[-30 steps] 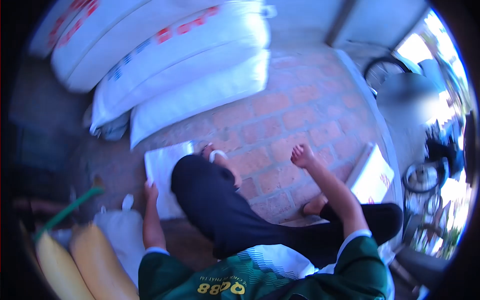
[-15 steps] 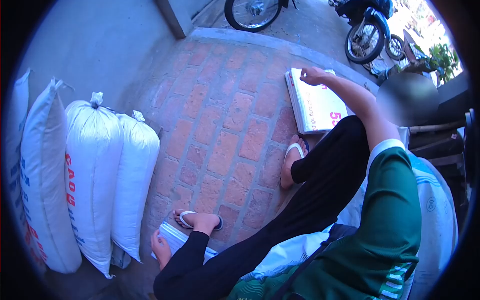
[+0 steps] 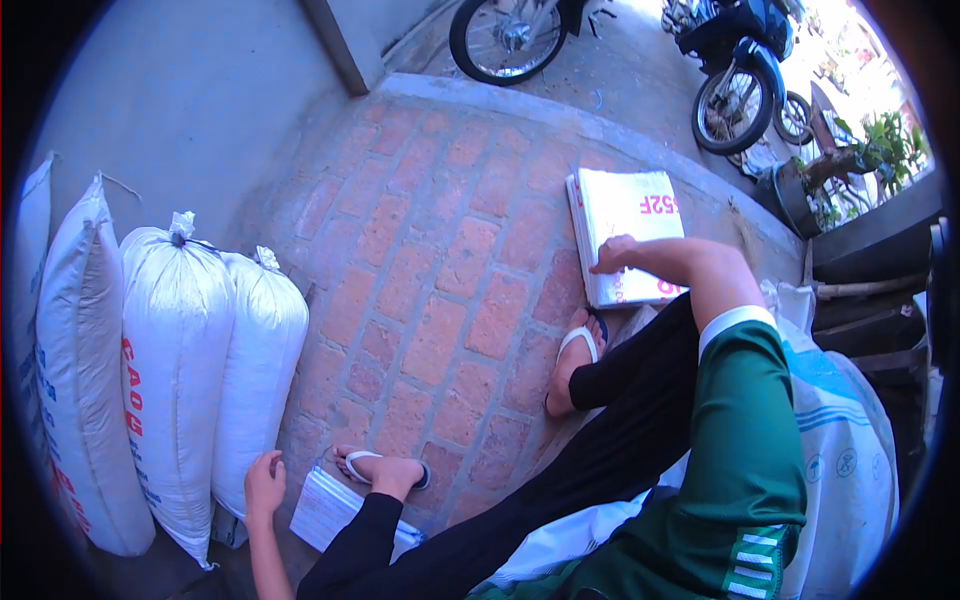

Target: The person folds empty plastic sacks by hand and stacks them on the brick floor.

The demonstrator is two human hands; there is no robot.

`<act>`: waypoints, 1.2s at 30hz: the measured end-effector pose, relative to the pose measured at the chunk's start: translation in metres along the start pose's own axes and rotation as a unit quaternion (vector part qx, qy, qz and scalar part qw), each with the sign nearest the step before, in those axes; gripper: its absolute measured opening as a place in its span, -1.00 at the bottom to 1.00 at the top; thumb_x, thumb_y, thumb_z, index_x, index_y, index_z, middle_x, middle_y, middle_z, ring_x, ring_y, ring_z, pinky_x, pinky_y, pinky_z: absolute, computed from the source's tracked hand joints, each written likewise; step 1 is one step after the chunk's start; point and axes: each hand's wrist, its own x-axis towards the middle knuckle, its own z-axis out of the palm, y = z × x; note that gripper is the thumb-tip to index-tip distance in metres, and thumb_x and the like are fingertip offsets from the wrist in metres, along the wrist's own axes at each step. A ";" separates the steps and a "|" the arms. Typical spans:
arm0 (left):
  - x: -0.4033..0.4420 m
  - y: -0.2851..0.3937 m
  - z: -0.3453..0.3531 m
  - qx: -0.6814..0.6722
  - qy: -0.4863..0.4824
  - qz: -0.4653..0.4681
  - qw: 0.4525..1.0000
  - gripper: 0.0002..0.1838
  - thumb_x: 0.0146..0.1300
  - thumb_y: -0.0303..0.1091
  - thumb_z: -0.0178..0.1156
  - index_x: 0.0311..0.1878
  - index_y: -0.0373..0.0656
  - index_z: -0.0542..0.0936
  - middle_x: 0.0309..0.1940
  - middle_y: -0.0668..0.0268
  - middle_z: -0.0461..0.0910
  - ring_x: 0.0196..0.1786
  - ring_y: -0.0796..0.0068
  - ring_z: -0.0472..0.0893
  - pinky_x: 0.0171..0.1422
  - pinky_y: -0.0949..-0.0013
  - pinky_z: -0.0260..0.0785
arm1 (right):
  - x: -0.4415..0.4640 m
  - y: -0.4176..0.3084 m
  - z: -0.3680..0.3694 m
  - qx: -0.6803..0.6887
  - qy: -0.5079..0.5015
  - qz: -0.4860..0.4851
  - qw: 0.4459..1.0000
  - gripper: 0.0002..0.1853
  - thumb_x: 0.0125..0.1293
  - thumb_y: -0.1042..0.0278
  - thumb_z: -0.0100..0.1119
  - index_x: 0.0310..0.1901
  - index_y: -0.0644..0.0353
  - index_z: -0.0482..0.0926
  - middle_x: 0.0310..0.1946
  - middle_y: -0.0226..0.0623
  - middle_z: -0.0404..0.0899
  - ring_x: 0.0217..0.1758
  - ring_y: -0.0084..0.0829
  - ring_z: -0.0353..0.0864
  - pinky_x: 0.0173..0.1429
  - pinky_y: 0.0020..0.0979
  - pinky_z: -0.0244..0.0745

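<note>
My right hand [image 3: 614, 254] is closed over the near left part of a stack of folded white sacks [image 3: 635, 215] with red print, beside my sandalled right foot. Whether its fingers pinch a sack is too small to tell. My left hand [image 3: 264, 482] has its fingers apart and holds nothing. It is just left of a smaller pile of folded white sacks [image 3: 335, 508], between that pile and a standing full sack [image 3: 262, 365]. My left leg partly covers the smaller pile.
Several full white sacks [image 3: 178, 370] stand along the left wall. Motorbikes [image 3: 738, 90] are parked beyond a low concrete edge [image 3: 520, 108]. A potted plant [image 3: 795, 195] is at the right. A large white-and-blue sack [image 3: 845, 450] lies beside my right arm.
The view has swung toward the right-hand stack since the first frame. My left hand has come off the smaller pile, moving left. My right hand has moved lower on the stack.
</note>
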 end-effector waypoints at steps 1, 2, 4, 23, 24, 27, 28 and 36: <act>0.007 0.013 0.006 -0.021 0.018 0.003 1.000 -0.73 0.31 -0.38 0.15 0.04 -0.21 0.64 -0.10 0.05 0.66 -0.06 0.08 0.67 0.08 0.12 0.50 | 0.010 0.000 0.008 0.019 0.022 -0.014 0.999 -0.34 0.36 -0.36 -0.01 -0.02 0.14 0.72 -0.23 -0.34 0.77 -0.24 -0.38 0.79 -0.15 -0.36 0.71; 0.009 0.026 0.013 -0.016 -0.002 0.032 0.999 -0.71 0.31 -0.35 0.16 0.05 -0.21 0.64 -0.08 0.05 0.66 -0.04 0.09 0.67 0.09 0.13 0.50 | 0.005 -0.005 0.005 0.025 0.005 -0.015 1.000 -0.37 0.40 -0.30 -0.04 0.03 0.13 0.71 -0.20 -0.35 0.77 -0.23 -0.39 0.79 -0.11 -0.37 0.71; 0.016 0.052 0.024 0.004 -0.041 0.096 0.995 -0.68 0.31 -0.30 0.18 0.07 -0.21 0.65 -0.06 0.04 0.68 0.00 0.11 0.68 0.10 0.14 0.50 | 0.004 -0.010 -0.001 0.048 -0.014 -0.005 0.999 -0.46 0.45 -0.12 -0.10 -0.01 0.16 0.71 -0.19 -0.35 0.77 -0.22 -0.41 0.79 -0.09 -0.40 0.70; 0.028 -0.024 0.126 -0.005 -0.249 0.110 0.962 -0.53 0.31 -0.08 0.17 0.21 -0.09 0.62 0.00 0.11 0.71 0.06 0.14 0.69 0.16 0.16 0.53 | 0.008 -0.007 0.015 0.000 -0.014 -0.029 0.999 -0.45 0.34 -0.23 0.01 -0.08 0.10 0.73 -0.25 -0.40 0.76 -0.21 -0.41 0.75 -0.07 -0.30 0.67; 0.026 -0.025 0.126 0.006 -0.248 0.114 0.962 -0.53 0.31 -0.08 0.17 0.21 -0.09 0.61 0.01 0.10 0.71 0.06 0.14 0.69 0.16 0.15 0.53 | 0.012 -0.007 0.016 0.024 -0.047 0.008 0.999 -0.42 0.34 -0.25 0.00 -0.05 0.12 0.71 -0.21 -0.41 0.77 -0.20 -0.40 0.77 -0.08 -0.30 0.70; 0.023 -0.028 0.129 0.010 -0.239 0.129 0.962 -0.52 0.31 -0.08 0.17 0.22 -0.10 0.61 0.00 0.10 0.71 0.06 0.14 0.70 0.15 0.15 0.53 | 0.012 0.002 0.018 0.066 -0.051 -0.004 0.997 -0.41 0.31 -0.24 0.03 0.00 0.13 0.70 -0.17 -0.41 0.78 -0.20 -0.38 0.78 -0.08 -0.30 0.69; 0.023 -0.030 0.129 0.010 -0.234 0.136 0.963 -0.51 0.30 -0.08 0.17 0.22 -0.10 0.61 0.00 0.10 0.71 0.05 0.14 0.70 0.15 0.15 0.53 | 0.010 0.004 0.017 0.084 -0.049 -0.005 0.995 -0.41 0.30 -0.23 0.04 0.02 0.14 0.70 -0.16 -0.41 0.78 -0.20 -0.39 0.79 -0.08 -0.29 0.69; 0.028 0.011 0.101 -0.074 -0.228 0.089 0.967 -0.52 0.30 -0.10 0.19 0.20 -0.15 0.61 -0.02 0.04 0.71 0.04 0.14 0.71 0.16 0.15 0.53 | -0.035 0.015 -0.090 0.164 0.166 0.077 0.969 -0.50 0.22 0.00 0.03 -0.09 0.23 0.75 -0.16 -0.17 0.77 -0.16 -0.27 0.79 0.01 -0.28 0.64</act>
